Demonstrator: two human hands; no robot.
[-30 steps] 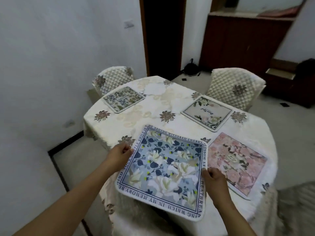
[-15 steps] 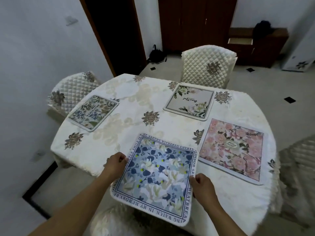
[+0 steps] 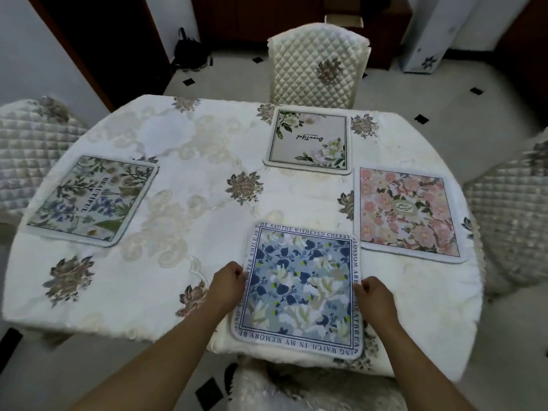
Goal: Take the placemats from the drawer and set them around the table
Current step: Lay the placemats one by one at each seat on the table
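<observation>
— Hands, what are they doing?
— My left hand (image 3: 226, 284) pinches the left edge of the blue placemat (image 3: 299, 287); my right hand (image 3: 375, 298) pinches its right edge.
— And the mat?
— At the near edge of the table (image 3: 178, 203), just beside the pink placemat (image 3: 406, 212).
</observation>
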